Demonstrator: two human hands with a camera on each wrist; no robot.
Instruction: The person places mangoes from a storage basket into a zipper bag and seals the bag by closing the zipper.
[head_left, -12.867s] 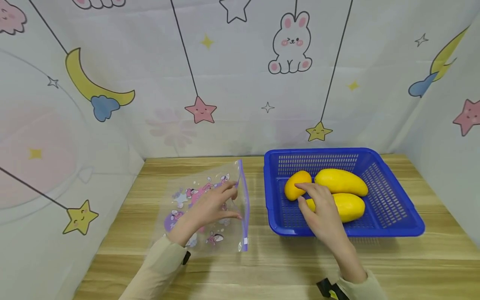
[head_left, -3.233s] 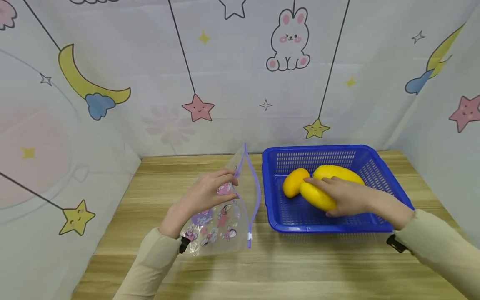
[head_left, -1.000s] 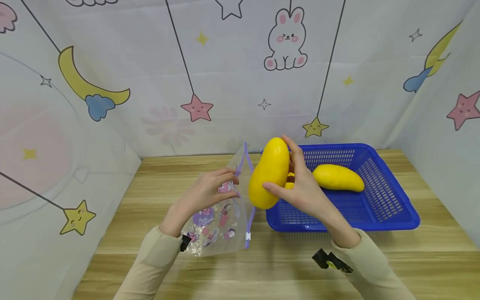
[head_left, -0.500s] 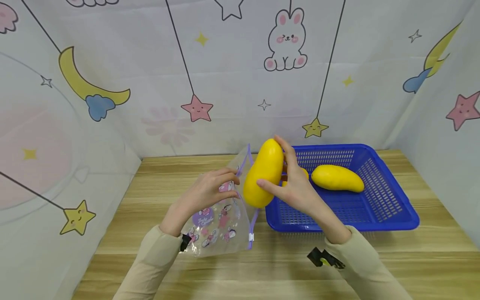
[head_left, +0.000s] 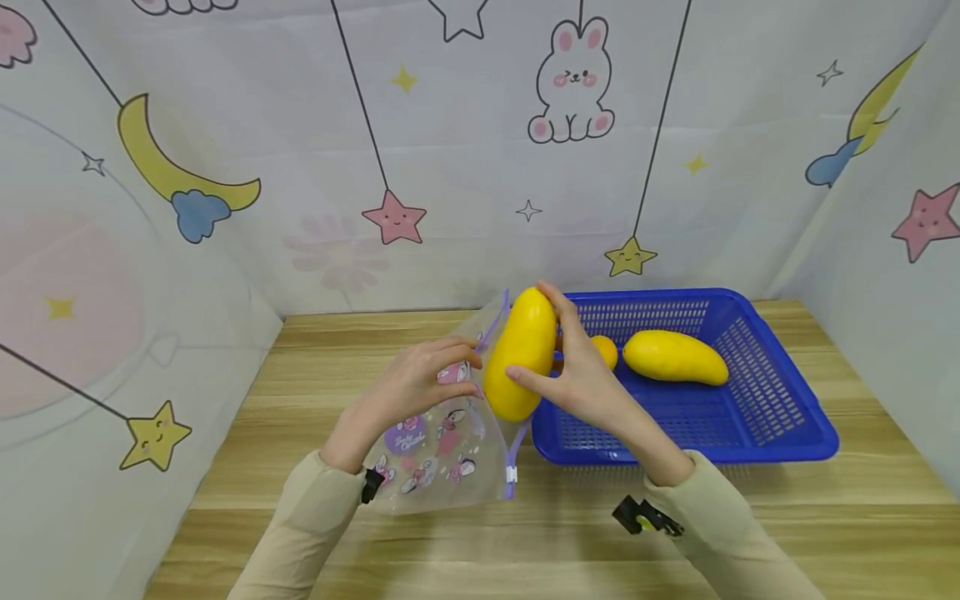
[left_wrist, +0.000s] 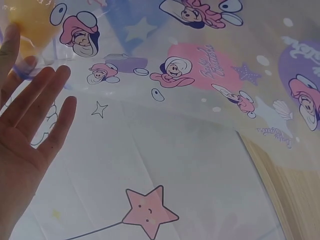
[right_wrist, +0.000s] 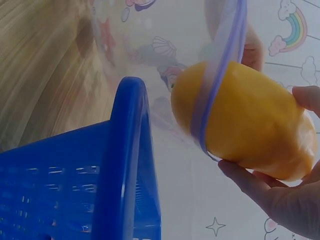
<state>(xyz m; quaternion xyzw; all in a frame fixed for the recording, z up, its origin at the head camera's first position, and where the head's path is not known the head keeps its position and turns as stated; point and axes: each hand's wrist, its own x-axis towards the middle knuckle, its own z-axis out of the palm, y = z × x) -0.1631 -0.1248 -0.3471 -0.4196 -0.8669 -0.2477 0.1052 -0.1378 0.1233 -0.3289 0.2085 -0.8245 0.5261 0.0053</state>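
Head view: the right hand has its grip closed about a big yellow mango, thumb on the near side, fingers round the far side and upper end; the fruit stands tilted at the mouth of a clear printed zip bag. Left hand: thumb and fingers stand apart at the lip; whether this grip pinches film, cannot tell. A blue basket on the table holds another long mango and a smaller one, partly hidden by the right hand. Left wrist view: yellow shows through film at the mouth; the other left fingers are spread. Right wrist view: the purple zip edge crosses the fruit, its leading end behind film, inside the mouth. Handling (judged): mango fairly heavy, firm, smooth enough to slip; bruises if real, cannot tell. Best hold: across the broad trailing half, fingertips clear of the lip. Bag light, limp, apt to cling; best taken by the stiffer zip edge.
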